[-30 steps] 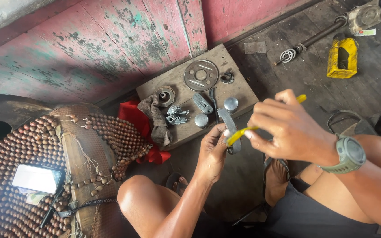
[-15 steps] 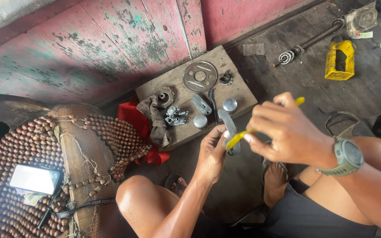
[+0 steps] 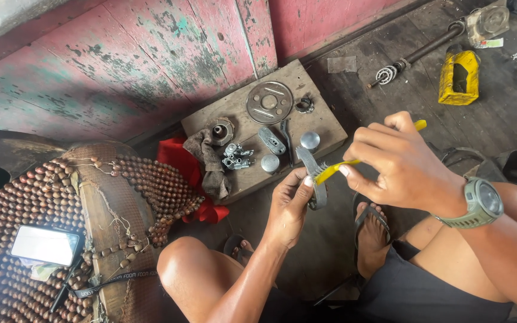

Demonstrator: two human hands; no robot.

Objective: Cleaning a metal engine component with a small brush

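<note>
My left hand (image 3: 287, 206) grips a small grey metal part (image 3: 313, 179), a flat arm with a ring at its lower end. In my right hand (image 3: 402, 164) is a yellow toothbrush (image 3: 354, 162), whose bristles rest on the upper end of that part. Both hands hover above my knees, just in front of a wooden board (image 3: 324, 122). On the board lie a round metal disc (image 3: 269, 102), two small silver caps (image 3: 309, 140), a grey lever (image 3: 271, 140), a bearing-like ring (image 3: 221, 131) and a small cluster of metal pieces (image 3: 235, 157).
A dirty rag (image 3: 210, 164) over red cloth (image 3: 178, 161) hangs off the board's left edge. A beaded seat cover (image 3: 37, 209) with a phone (image 3: 44, 245) on it lies at left. A yellow container (image 3: 458, 76) and a long shaft (image 3: 417, 54) lie at top right, before a pink wall (image 3: 121, 54).
My hands stay on the metal part and the toothbrush. The brush has shifted slightly along the part. The view has moved a little.
</note>
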